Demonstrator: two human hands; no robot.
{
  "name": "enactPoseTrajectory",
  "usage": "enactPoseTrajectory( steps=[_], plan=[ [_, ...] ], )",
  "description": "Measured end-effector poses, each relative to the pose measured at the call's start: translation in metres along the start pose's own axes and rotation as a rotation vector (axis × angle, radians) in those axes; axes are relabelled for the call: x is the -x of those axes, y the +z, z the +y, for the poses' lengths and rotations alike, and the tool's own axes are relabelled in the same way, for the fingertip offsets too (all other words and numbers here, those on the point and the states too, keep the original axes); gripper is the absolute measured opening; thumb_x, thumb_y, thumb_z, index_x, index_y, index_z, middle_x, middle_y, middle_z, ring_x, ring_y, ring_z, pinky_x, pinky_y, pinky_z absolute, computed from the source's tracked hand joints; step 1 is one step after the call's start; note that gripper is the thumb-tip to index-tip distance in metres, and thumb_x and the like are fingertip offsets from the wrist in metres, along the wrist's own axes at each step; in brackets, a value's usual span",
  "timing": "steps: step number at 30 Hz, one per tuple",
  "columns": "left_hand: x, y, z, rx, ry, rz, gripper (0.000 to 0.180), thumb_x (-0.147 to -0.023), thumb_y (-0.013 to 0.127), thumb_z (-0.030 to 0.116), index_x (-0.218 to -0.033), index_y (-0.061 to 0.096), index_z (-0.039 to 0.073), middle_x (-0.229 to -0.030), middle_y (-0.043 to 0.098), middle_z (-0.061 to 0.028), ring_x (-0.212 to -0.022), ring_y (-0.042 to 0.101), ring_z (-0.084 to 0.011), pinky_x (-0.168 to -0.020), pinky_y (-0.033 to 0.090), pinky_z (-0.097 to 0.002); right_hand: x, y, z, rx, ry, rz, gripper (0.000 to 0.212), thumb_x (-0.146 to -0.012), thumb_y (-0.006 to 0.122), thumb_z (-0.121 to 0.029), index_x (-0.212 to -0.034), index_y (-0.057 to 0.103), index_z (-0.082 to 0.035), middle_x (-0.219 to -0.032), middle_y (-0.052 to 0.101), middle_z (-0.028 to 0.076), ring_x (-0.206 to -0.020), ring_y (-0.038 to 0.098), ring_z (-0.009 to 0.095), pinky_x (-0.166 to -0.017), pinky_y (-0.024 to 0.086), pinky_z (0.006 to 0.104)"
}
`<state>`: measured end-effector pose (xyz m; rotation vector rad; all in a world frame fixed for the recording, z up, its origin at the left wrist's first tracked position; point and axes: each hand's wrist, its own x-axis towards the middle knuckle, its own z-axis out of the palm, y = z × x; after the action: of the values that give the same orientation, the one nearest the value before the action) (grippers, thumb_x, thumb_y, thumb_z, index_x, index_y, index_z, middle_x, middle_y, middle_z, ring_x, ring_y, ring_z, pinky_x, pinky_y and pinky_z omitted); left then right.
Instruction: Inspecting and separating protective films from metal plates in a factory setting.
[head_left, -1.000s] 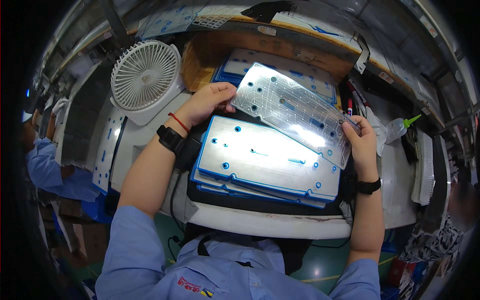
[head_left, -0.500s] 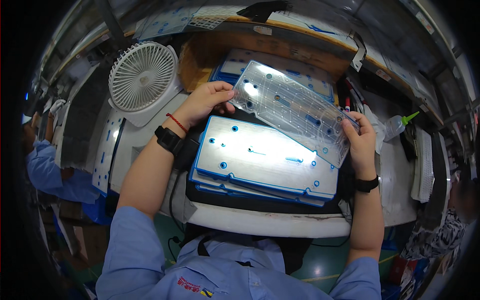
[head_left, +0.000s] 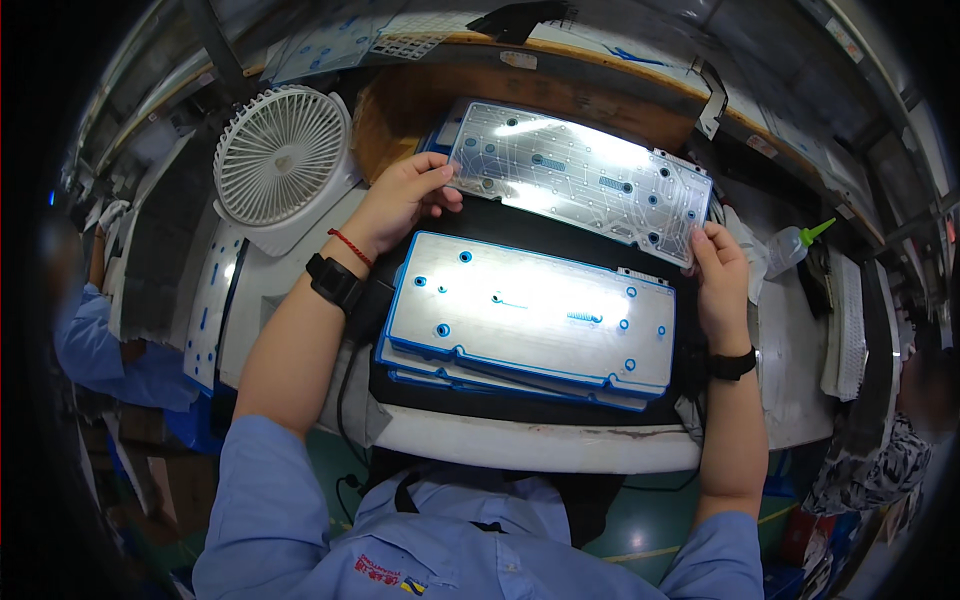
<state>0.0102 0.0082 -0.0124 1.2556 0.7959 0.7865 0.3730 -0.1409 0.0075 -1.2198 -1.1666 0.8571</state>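
Between both hands I hold up a clear plastic sheet (head_left: 575,170) printed with thin lines, dots and several holes. My left hand (head_left: 408,200) pinches its left edge between thumb and fingers. At the lower right corner, my right hand (head_left: 718,268) grips it the same way. Nearer to me lies a stack of silver metal plates (head_left: 530,320) with blue edges and several blue-ringed holes, a little askew on a black mat (head_left: 480,222). The sheet is above and beyond this stack, apart from it. Through the sheet, more blue-edged plates partly show behind.
A white fan (head_left: 283,165) stands at the left beside a wooden box (head_left: 400,120). On the right is a squeeze bottle (head_left: 785,250) with a green tip. A shelf (head_left: 600,55) runs along the back. Another person's blue sleeve (head_left: 105,325) shows at far left.
The clear sheet has moved away from me and now slants less, its right end raised clear of the plate stack. My right hand has shifted slightly; the stack stays put.
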Motion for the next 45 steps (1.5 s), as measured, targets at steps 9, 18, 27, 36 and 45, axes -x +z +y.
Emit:
enactPoseTrajectory(
  steps=[9,18,27,36,45],
  plan=[
    [0.001,0.000,-0.004,0.064,0.031,-0.039,0.012,-0.094,0.054,0.017,-0.100,0.056,0.009,-0.097,0.065,-0.0054,-0.083,0.062,-0.0097,-0.072,0.048,-0.0204,0.002,0.005,-0.009,-0.079,0.039,0.147,0.018,-0.095,0.052,-0.017,-0.096,0.059,0.000,-0.068,0.053,-0.004,-0.054,0.043,0.004,-0.052,0.035,0.0175],
    [0.002,0.006,0.000,0.108,0.013,-0.013,0.031,-0.093,0.052,0.011,-0.124,0.053,0.006,-0.104,0.063,-0.0050,-0.090,0.060,-0.0108,-0.081,0.049,-0.0255,-0.001,0.000,0.004,-0.074,-0.023,0.062,0.032,-0.089,0.055,-0.002,-0.121,0.050,0.004,-0.083,0.061,0.002,-0.069,0.051,0.004,-0.061,0.040,0.0171],
    [0.002,0.003,0.001,0.074,0.024,-0.051,0.029,-0.096,0.048,0.022,-0.120,0.054,0.007,-0.093,0.062,0.0004,-0.081,0.056,-0.0068,-0.074,0.044,-0.0222,-0.001,-0.003,0.006,-0.002,-0.036,0.059,0.031,-0.089,0.052,0.001,-0.120,0.051,0.003,-0.088,0.056,0.002,-0.073,0.052,0.006,-0.063,0.040,0.0184],
    [0.003,0.009,0.001,-0.046,0.005,-0.053,0.024,-0.096,0.049,0.023,-0.112,0.057,0.007,-0.090,0.061,0.0025,-0.075,0.054,-0.0035,-0.068,0.044,-0.0181,-0.003,-0.003,0.008,-0.141,-0.067,0.087,0.025,-0.090,0.049,0.001,-0.116,0.051,0.003,-0.094,0.056,0.005,-0.082,0.055,0.008,-0.074,0.044,0.0197],
    [0.004,0.008,0.002,-0.044,-0.008,-0.119,0.018,-0.096,0.050,0.024,-0.098,0.057,0.009,-0.079,0.057,0.0045,-0.068,0.053,-0.0037,-0.064,0.044,-0.0176,-0.004,-0.005,0.010,-0.176,-0.091,0.087,0.026,-0.091,0.048,0.000,-0.117,0.048,0.002,-0.101,0.059,0.009,-0.090,0.057,0.011,-0.080,0.045,0.0213]
  ],
)
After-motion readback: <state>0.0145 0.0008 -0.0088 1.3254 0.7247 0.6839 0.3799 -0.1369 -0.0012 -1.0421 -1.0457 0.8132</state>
